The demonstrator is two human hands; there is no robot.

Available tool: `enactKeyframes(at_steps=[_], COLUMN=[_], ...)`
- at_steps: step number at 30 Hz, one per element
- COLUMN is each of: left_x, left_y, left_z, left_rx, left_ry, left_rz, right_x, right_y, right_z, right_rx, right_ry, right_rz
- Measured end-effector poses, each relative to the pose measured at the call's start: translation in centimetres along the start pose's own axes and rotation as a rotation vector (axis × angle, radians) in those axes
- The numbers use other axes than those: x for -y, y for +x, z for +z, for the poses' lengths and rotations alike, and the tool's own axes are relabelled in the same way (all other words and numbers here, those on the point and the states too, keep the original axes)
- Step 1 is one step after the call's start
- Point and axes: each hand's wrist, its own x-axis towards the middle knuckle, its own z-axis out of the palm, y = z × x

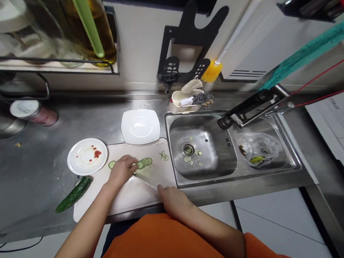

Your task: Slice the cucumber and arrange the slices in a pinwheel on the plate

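Observation:
On the white cutting board (130,195) lies an overlapping row of cucumber slices (145,163). The curled fingers of my left hand (122,171) close on the left end of this row. Another cucumber piece (112,164) shows just beyond that hand, partly hidden by it. My right hand (175,201) grips a knife (145,181) by its handle near the board's front edge; the blade points left, its tip close to my left fingers. A few cucumber scraps (164,156) sit at the board's right side. One dark green length of cucumber (74,194) rests across the board's left edge.
A square white plate (140,126) stands behind the board, and a round plate (79,157) with red bits stands to the left. The steel sink (200,131) on the right has slices around its drain. A plastic bag (263,147) lies in the second basin, beneath the faucet (252,106).

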Motion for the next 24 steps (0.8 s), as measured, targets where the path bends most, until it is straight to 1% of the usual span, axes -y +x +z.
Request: enactKeyframes(at_steps=[6,11,18,24], left_x=[-0.4,-0.7,-1.3,-1.2], left_y=[0.1,0.1,0.0,0.2], left_z=[-0.1,-0.1,-0.2,0.2], left_rx=[0.01,0.015,0.023,0.01], left_ry=[0.008,0.021,-0.04,-0.154], left_rz=[0.0,-0.03,-0.104,-0.168], right_x=[0.1,0.1,0.1,0.1], right_y=[-0.1,-0.2,-0.1,-0.1], right_z=[-0.4,-0.6,-0.5,-0.5], right_rx=[0.025,0.022,0.031,0.022], right_ry=[0.0,-0.007,-0.003,0.002], right_rz=[0.004,-0.002,0.0,-0.001])
